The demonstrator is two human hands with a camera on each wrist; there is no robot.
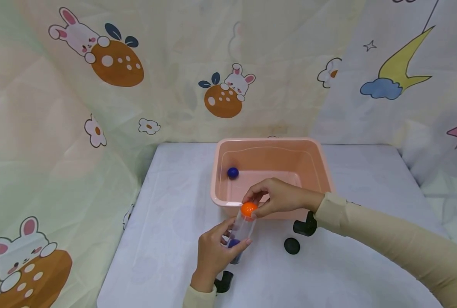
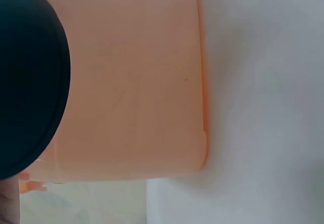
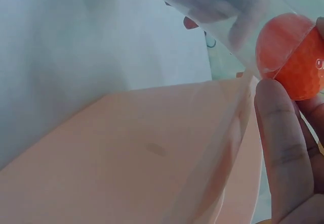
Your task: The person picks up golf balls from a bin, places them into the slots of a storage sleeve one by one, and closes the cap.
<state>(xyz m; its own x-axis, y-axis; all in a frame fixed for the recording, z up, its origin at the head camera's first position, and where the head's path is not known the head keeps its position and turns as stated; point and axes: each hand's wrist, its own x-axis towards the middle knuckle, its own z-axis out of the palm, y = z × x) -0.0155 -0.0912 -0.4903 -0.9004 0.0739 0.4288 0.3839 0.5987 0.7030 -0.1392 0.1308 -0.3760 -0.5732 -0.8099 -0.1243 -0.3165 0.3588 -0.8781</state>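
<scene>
My left hand (image 1: 216, 252) grips a clear tube (image 1: 243, 229), which leans with its mouth up and toward the basin. Inside its lower part sits a blue ball (image 1: 234, 243). An orange ball (image 1: 249, 209) is at the mouth, pinched between the thumb and fingers of my right hand (image 1: 276, 196). In the right wrist view about half of the orange ball (image 3: 286, 47) shows through the clear wall, so it is partly inside. A dark round end (image 2: 30, 82) fills the left of the left wrist view, close to the lens.
A pink basin (image 1: 320, 171) stands behind the hands, with a dark blue ball (image 1: 233, 173) at its left side. A black disc (image 1: 291, 246) lies on the white-covered table (image 1: 155, 239), right of the tube. Patterned cloth (image 1: 174, 64) hangs behind.
</scene>
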